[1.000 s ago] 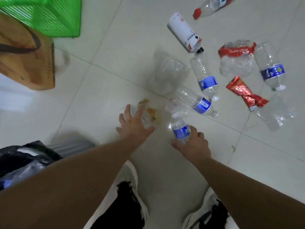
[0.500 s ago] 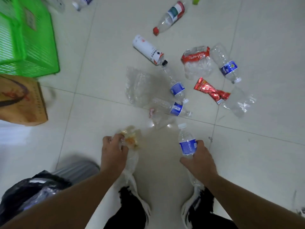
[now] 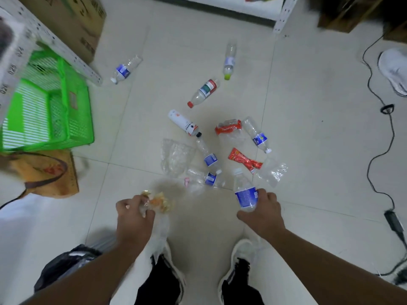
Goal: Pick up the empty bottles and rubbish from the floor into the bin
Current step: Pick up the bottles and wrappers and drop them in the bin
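The right hand (image 3: 262, 213) has its fingers wrapped around a clear plastic water bottle with a blue label and white cap (image 3: 244, 191), held upright-ish off the pale tiled floor (image 3: 308, 139), cap pointing far. The left hand (image 3: 134, 216) has its fingers closed on a crumpled clear wrapper with orange and yellow scraps (image 3: 157, 202), which trails down below the hand.

Just beyond the hands lies a cluster of rubbish on the floor: 2 more blue-labelled clear bottles (image 3: 209, 157) (image 3: 206, 177) lying near each other, a flattened clear plastic bag (image 3: 175, 156) to their left, a white spray can with a black nozzle (image 3: 184, 123), a red foil snack wrapper (image 3: 244, 160), a clear bag with a red printed band (image 3: 229, 128), another blue-labelled bottle (image 3: 256, 135) and a crumpled clear film (image 3: 273, 172) at the right.

Farther off lie a red-capped bottle with a green and red label (image 3: 203, 92), a green-capped bottle (image 3: 229, 61) and a blue-labelled bottle (image 3: 125, 69) at far left.

A bin lined with a black bag (image 3: 63, 264) sits near left, beside the left forearm. A green plastic basket (image 3: 48, 113) stands at the left.
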`<state>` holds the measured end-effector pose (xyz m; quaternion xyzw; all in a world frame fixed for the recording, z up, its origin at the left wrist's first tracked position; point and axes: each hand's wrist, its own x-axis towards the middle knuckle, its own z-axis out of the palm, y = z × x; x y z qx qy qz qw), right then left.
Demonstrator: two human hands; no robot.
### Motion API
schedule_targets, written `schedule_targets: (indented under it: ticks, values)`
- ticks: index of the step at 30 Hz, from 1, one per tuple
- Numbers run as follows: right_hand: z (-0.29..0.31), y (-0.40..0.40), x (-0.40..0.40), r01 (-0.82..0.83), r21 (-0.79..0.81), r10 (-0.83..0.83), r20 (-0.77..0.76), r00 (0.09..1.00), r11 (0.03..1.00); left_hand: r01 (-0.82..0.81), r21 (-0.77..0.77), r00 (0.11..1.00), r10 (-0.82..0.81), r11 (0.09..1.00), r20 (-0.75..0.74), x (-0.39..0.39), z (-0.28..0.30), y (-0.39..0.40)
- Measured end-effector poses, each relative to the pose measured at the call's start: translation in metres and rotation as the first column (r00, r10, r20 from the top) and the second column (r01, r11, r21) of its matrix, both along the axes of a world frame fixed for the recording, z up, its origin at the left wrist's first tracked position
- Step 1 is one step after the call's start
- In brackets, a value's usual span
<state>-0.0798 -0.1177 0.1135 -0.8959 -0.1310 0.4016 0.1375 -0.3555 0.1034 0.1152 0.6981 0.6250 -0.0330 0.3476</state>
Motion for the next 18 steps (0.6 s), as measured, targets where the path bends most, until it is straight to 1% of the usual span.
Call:
schedule_targets:
  ticks: [2,4,6,7,9,12,14,18]
  values:
    - [-0.002,0.009,0.013,-0.010,-0.004,0.010,0.004,1.000,1.000,-0.016,-0.024,1.000,0.016,1.000,-0.009,0.014,-0.004,0.012]
    - [-0.008,0.022,0.026,-0.032,-0.035,0.032,-0.005,0.999,0.999,0.014,-0.034,1.000,-0.014,0.999,-0.009,0.030,-0.016,0.027]
    - [-0.021,0.033,0.036,-0.049,-0.077,0.049,-0.010,0.999,0.996,0.068,-0.051,0.997,-0.069,0.996,-0.018,0.045,-0.036,0.046]
    - [-0.031,0.041,0.042,-0.053,-0.085,0.054,0.000,0.999,0.995,0.119,-0.057,0.993,-0.120,0.991,-0.020,0.054,-0.049,0.059]
    - [-0.060,0.056,0.056,-0.061,-0.110,0.061,-0.006,0.998,0.992,0.180,-0.087,0.981,-0.185,0.980,-0.050,0.069,-0.081,0.082]
    - [-0.125,0.082,0.078,-0.023,-0.113,0.026,0.019,0.999,0.993,0.220,-0.099,0.969,-0.229,0.970,-0.091,0.093,-0.146,0.113]
    - [-0.179,0.095,0.090,-0.017,-0.121,0.020,0.023,1.000,0.993,0.234,-0.101,0.962,-0.245,0.967,-0.121,0.108,-0.200,0.127]
    - [-0.294,0.108,0.114,-0.120,-0.136,0.128,0.048,0.991,0.983,0.216,-0.177,0.945,-0.252,0.960,-0.209,0.121,-0.317,0.138]
